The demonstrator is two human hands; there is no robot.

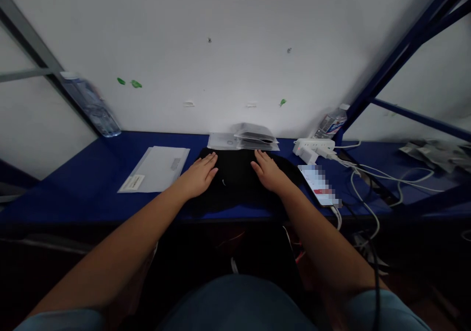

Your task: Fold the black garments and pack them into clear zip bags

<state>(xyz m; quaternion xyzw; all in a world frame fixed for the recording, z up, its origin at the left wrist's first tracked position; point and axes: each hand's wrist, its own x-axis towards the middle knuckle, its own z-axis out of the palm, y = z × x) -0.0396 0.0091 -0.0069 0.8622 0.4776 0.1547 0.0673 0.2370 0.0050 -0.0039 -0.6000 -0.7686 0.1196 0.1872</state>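
Observation:
A black piece of cloth point(235, 174), perhaps a garment, lies spread on the blue desk near its front edge. Its exact kind is too dark to make out, though a small white mark shows on it. My left hand point(200, 174) rests flat on its left part with the fingers stretched out. On its right part lies my right hand point(268, 170), also flat with fingers extended. Neither hand grips anything. Just behind the cloth, clear plastic bags point(255, 135) lie against the wall.
White plastic envelopes point(158, 169) lie left on the blue desk point(81, 174). To the right are a lit phone point(319, 186), a white power strip point(314, 147) and trailing cables point(368, 208). Bottles stand at the back left point(91, 105) and back right point(333, 121). Blue metal posts frame the right side.

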